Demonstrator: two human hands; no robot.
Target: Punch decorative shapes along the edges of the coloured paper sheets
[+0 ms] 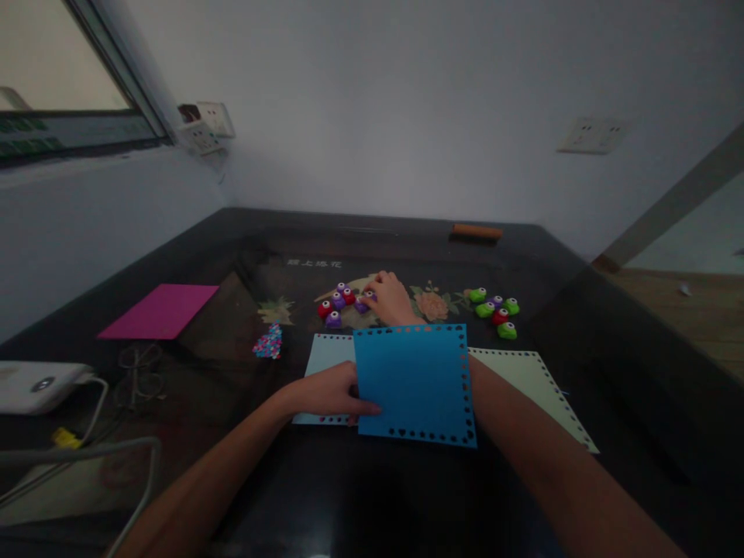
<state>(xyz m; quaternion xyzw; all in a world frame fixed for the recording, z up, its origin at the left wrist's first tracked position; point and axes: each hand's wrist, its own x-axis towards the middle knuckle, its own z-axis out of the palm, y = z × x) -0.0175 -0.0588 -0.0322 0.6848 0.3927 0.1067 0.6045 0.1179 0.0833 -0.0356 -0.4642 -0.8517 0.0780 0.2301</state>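
Note:
My left hand [334,391] grips the left edge of a blue card [412,384], thumb in front, holding it up. Rows of small punched holes line its top, right and bottom edges. Beyond it, my right hand [389,298] reaches into a cluster of red and purple craft punches with white round buttons, fingers closed on a purple craft punch [361,304]. A red craft punch [325,309] lies at the cluster's left. Behind the blue card, and partly hidden by it and my arms, lie a pale blue card [326,355] and a pale green card [511,368], both hole-edged.
Green craft punches [507,331] sit with red and purple ones at the right. A pile of pink and blue bits [269,342] and a magenta sheet [163,311] are leftward. A white device [40,386] with cables lies at the left edge; a brown roll [477,231] is far back.

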